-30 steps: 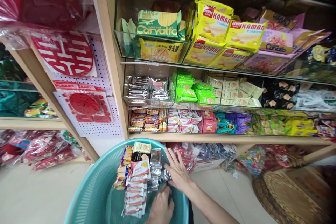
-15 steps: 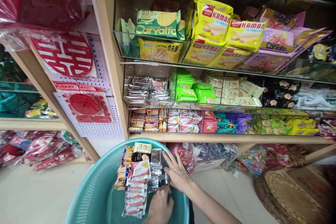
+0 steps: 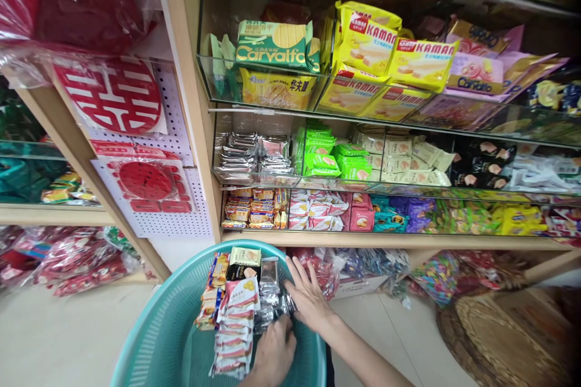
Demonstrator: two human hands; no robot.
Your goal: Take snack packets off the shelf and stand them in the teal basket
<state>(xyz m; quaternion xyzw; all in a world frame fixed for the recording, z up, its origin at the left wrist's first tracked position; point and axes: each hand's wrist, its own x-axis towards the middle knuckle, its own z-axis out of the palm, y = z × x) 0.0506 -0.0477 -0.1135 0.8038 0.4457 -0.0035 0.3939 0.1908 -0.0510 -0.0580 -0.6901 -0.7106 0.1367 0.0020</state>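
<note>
A teal plastic basket (image 3: 152,320) holds small wrapped snacks in neat groups. My left hand (image 3: 273,351) reaches in from below, its fingers curled onto the lower end of a row of silver snack packets (image 3: 269,278). Along the right side of that row lies my right hand (image 3: 308,296), fingers stretched and apart, the fingertips by the packets and the basket's rim. To the left of the silver row lie white-and-red packets (image 3: 233,338), overlapping in a column. Orange-and-blue packets (image 3: 210,308) stand at the far left, with a cream packet (image 3: 246,256) and a black packet (image 3: 245,272) at the top.
Shelves with glass fronts rise behind the basket, holding yellow wafer packs (image 3: 370,39), green packets (image 3: 320,160) and other snacks. Bagged goods (image 3: 318,272) lie under the lowest shelf board (image 3: 385,242). A round woven mat (image 3: 494,338) is on the floor at right.
Both hands stay at the silver row with only slight shifts. My left hand has moved a little left and down; my right hand's fingers sit slightly further right.
</note>
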